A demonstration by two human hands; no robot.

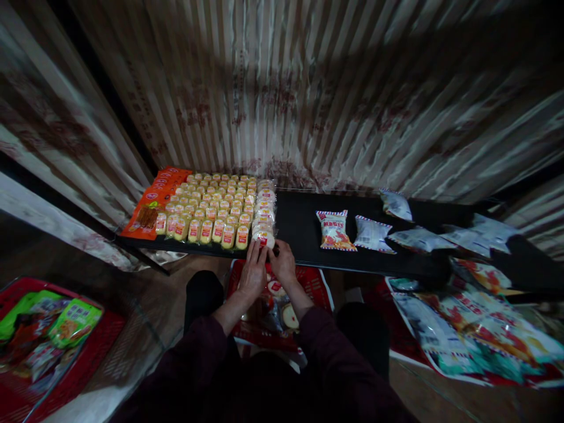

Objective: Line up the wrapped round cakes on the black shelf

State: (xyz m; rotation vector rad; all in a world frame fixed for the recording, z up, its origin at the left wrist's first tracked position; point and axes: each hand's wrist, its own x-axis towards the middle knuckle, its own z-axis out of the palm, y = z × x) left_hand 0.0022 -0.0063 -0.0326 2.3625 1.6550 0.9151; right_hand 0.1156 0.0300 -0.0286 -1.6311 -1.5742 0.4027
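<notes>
A pleated curtain (282, 70) with reddish floral print hangs behind the black shelf (296, 218). A red plastic basket (97, 346), lower left, contains green packets (76, 324); orange packets (163, 187) occupy the shelf's left end, white snack bags (372, 234) its right part.

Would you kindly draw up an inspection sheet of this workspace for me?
Surface: black shelf, bearing packaged food.
Job's things: column of round white packets, beside rows of small yellow packets.
Clutter: orange packet at the shelf's left end; snack bags spread loosely on the right.
Hands: left hand and right hand close together at the front white packet; exact grip unclear.
Cables: nothing seen.
Surroundings: striped curtain behind; filled red basket at lower left.
</notes>
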